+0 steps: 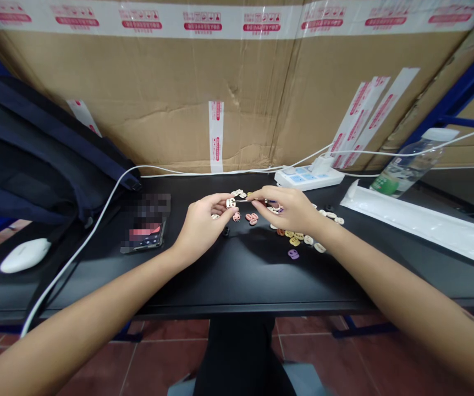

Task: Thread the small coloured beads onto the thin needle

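Observation:
My left hand point(204, 224) pinches a small cream two-holed piece point(231, 203) between thumb and fingers, above the black tabletop point(220, 280). In my right hand point(290, 206) is a thin metal rod-like tool point(243, 201), held level. Its tip meets the cream piece; whether it enters a hole I cannot make out. Similar small pieces lie under and around both hands: pink ones point(252, 219) between them, and yellow point(295, 241), cream point(320, 248) and purple point(293, 254) ones near my right wrist. Some are hidden by my right hand.
A phone point(148, 234) lies left of my hands, beside a white rounded case point(25, 255) and a dark backpack point(43, 148). A power strip point(309, 179), a bottle point(412, 165) and a long white packet point(422, 223) are on the right. White cable point(109, 201) crosses the left side. Cardboard point(171, 99) stands behind.

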Motion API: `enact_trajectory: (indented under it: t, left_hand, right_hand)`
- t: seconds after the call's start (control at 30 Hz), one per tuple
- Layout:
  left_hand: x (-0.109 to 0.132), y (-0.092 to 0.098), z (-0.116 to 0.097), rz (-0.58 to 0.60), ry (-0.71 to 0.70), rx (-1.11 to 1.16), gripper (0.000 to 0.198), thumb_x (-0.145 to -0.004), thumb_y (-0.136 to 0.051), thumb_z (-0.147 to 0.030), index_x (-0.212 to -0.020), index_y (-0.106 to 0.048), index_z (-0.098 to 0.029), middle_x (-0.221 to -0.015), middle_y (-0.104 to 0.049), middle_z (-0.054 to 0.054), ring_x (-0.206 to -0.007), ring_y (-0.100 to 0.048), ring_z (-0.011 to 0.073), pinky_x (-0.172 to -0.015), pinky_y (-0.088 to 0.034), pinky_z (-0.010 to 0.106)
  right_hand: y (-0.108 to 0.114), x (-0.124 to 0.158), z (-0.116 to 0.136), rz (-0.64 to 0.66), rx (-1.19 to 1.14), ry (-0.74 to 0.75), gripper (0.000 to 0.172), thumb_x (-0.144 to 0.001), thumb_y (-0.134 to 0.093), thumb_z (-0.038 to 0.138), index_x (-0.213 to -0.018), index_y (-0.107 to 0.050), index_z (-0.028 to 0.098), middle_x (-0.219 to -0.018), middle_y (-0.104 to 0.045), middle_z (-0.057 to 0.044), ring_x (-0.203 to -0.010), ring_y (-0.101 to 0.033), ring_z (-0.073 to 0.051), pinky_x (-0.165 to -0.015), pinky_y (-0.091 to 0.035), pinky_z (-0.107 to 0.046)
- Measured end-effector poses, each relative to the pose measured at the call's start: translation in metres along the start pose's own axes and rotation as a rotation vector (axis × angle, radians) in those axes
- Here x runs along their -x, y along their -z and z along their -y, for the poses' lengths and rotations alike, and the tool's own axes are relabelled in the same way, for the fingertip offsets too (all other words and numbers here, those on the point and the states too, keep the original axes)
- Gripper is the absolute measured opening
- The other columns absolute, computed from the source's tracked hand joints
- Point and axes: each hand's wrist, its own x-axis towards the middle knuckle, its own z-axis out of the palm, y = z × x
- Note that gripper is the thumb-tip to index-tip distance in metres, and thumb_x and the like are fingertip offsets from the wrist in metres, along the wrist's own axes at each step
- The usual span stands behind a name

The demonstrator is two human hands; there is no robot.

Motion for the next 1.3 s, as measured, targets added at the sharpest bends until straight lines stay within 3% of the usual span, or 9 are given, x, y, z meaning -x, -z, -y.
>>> enact_trajectory:
  t: [0.27, 0.53, 0.77, 1.0, 1.3]
  left_hand:
    - [0.0024, 0.0000, 0.0029, 0.009, -0.064, -0.077, 0.028, -0.086, -0.075, -0.026, -0.113, -0.075, -0.015, -0.095, -0.078, 0.008, -0.083, -0.075, 0.0200, -0.085, -0.063, 0.037]
    - [0.0018, 0.0031, 0.0050, 0.020, -0.136, -0.212, 0.024, -0.089, -0.072, -0.023, -0.112, -0.075, -0.017, -0.095, -0.076, 0.007, -0.081, -0.073, 0.0195, -0.083, -0.061, 0.037]
    - [0.0029, 0.0031, 0.0045, 0.040, -0.151, -0.253, 0.021, -0.089, -0.073, -0.023, -0.109, -0.075, -0.017, -0.095, -0.076, 0.007, -0.081, -0.073, 0.0203, -0.083, -0.060, 0.037]
    - [0.0023, 0.0035, 0.0068, 0.050, -0.182, -0.281, 0.019, -0.089, -0.073, -0.024, -0.107, -0.076, -0.018, -0.093, -0.077, 0.006, -0.080, -0.073, 0.0202, -0.081, -0.060, 0.036]
    - [0.0013, 0.0045, 0.0045, 0.057, -0.157, -0.278, 0.018, -0.088, -0.074, -0.023, -0.105, -0.076, -0.017, -0.094, -0.078, 0.007, -0.080, -0.074, 0.0205, -0.081, -0.060, 0.035]
  right_hand:
    - [0.0052, -0.0027, -0.0018, -0.007, 0.118, 0.099, 0.026, -0.097, -0.054, 0.020, -0.108, -0.077, 0.021, -0.083, -0.073, -0.005, -0.076, -0.066, -0.018, -0.067, -0.044, -0.030]
    - [0.0018, 0.0017, -0.0016, 0.020, 0.152, 0.106, 0.028, -0.097, -0.055, 0.017, -0.114, -0.077, 0.023, -0.085, -0.076, -0.004, -0.074, -0.066, -0.015, -0.064, -0.041, -0.027]
    - [0.0002, -0.0006, -0.0039, -0.010, 0.199, 0.135, 0.033, -0.095, -0.053, 0.012, -0.107, -0.081, 0.025, -0.089, -0.078, -0.004, -0.079, -0.066, -0.018, -0.069, -0.045, -0.031]
    - [-0.0010, 0.0034, -0.0003, 0.073, 0.034, 0.056, 0.034, -0.094, -0.054, 0.013, -0.115, -0.078, 0.024, -0.089, -0.078, -0.003, -0.080, -0.070, -0.017, -0.070, -0.049, -0.028]
    - [-0.0025, 0.0033, 0.0042, 0.018, 0.277, 0.161, 0.033, -0.093, -0.055, 0.014, -0.113, -0.080, 0.025, -0.090, -0.077, -0.006, -0.080, -0.067, -0.019, -0.067, -0.046, -0.030]
